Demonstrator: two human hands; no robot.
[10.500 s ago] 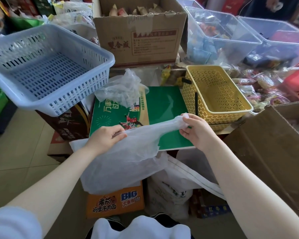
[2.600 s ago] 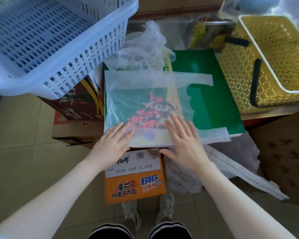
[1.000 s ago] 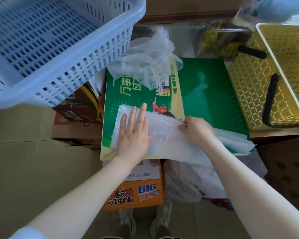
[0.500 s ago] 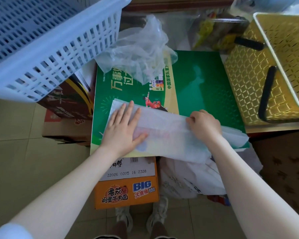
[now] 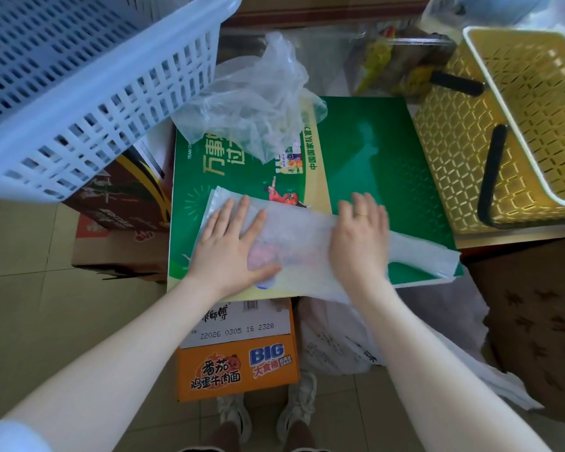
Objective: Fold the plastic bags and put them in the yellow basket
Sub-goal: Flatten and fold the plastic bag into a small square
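Pressing flat w/ both hands: a whitish plastic bag [image 5: 300, 243], folded into a long strip, lies across the lower part of a green box [image 5: 372, 164] at center frame. Left hand [image 5: 232, 243] is palm-down on the strip's left end, fingers straight & spread, thumb out to the right along the bag's near edge. Right hand [image 5: 359, 236] is palm-down on the strip right of center, fingers straight & close together; it looks a bit blurred. A gold ring [image 5: 361, 214] shows on 1 of its fingers. Bag's right end sticks out past the right hand toward the box's lower right corner, and its near edge hangs slightly over the box's front edge.

A 2nd plastic bag [image 5: 255, 102], clear & crumpled, sits at the box's upper left corner, well apart from the strip. Yellow basket [image 5: 454, 141] stands at the right of frame, just beside the box, black handles lying against its side; the part of its inside in view holds no bags.

Upper left of frame: a pale blue basket [image 5: 88, 93], tilted. Below the green box at lower center: an orange carton [image 5: 238, 370] w/ "BIG" printed on it, and beside it on the right a white sack [image 5: 333, 340]. Shoes [image 5: 265, 415] at bottom center on the tiled floor [image 5: 20, 321].
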